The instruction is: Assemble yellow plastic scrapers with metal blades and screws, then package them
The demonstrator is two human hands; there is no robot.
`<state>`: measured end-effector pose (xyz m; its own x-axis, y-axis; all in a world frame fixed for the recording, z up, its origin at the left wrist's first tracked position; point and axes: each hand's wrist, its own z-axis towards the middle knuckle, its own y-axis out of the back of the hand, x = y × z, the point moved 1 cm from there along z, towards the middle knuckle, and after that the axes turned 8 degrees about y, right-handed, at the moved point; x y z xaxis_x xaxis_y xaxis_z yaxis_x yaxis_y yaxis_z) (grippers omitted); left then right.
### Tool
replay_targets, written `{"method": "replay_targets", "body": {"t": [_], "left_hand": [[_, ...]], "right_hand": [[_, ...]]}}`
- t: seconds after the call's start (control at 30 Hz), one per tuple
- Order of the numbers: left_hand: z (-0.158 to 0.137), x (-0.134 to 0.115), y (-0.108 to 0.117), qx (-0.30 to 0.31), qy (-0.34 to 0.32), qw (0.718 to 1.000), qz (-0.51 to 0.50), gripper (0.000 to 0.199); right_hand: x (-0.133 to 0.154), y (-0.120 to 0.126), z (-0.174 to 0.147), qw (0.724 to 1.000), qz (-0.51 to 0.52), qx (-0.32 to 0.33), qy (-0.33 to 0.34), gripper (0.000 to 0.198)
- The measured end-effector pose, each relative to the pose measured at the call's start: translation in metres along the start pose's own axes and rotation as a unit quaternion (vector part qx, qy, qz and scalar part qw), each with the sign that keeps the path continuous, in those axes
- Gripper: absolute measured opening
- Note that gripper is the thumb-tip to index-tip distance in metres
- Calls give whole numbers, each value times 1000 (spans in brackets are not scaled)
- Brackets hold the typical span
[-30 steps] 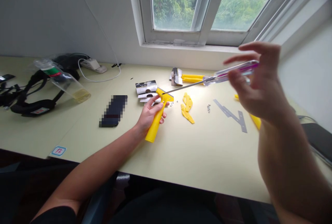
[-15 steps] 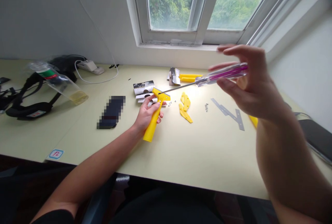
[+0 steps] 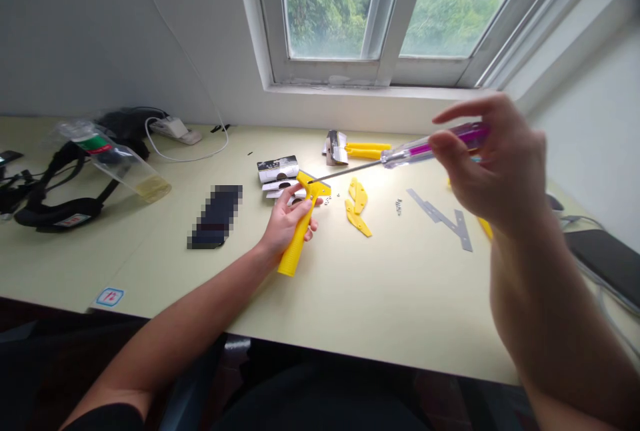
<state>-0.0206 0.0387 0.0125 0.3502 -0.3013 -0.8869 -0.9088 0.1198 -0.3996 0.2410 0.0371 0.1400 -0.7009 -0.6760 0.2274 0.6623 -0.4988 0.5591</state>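
Observation:
My left hand [image 3: 286, 223] is wrapped round the handle of a yellow scraper [image 3: 297, 248], its wide head tilted up and away from me. In my right hand [image 3: 495, 161] is a screwdriver [image 3: 417, 149] with a clear and purple handle, gripped by thumb and curled fingers. The screwdriver's thin shaft points left, and its tip meets the scraper's head. Whether a screw sits under the tip is too small to tell. To the right of the scraper lie yellow plastic blade covers [image 3: 357, 208], small screws [image 3: 399, 207] and flat grey blades [image 3: 440, 218]. Tiny nuts [image 3: 327, 200] lie close by the scraper.
Opened card packaging [image 3: 277, 170] lies behind my left hand, and more yellow handles [image 3: 369, 150] in packaging lie farther back. A pixelated dark object [image 3: 215, 216], a tilted plastic bottle [image 3: 125, 164] and a black headset strap [image 3: 60, 214] are on the left. A dark case [image 3: 607, 264] is at far right.
My right hand has turned about the screwdriver handle, its fingers now more curled and slightly lower. The scraper and left hand have shifted very slightly right and down in view.

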Motion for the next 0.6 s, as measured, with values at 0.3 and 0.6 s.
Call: {"method": "replay_targets", "body": {"t": [0.3, 0.6], "left_hand": [[0, -2, 1, -5, 2, 1000, -6, 61], [-2, -4, 2, 4, -26, 1000, -12, 69]], "right_hand": [[4, 0, 1, 999, -25, -13, -33, 22], [-13, -25, 4, 959, 80, -148, -228, 35]]}}
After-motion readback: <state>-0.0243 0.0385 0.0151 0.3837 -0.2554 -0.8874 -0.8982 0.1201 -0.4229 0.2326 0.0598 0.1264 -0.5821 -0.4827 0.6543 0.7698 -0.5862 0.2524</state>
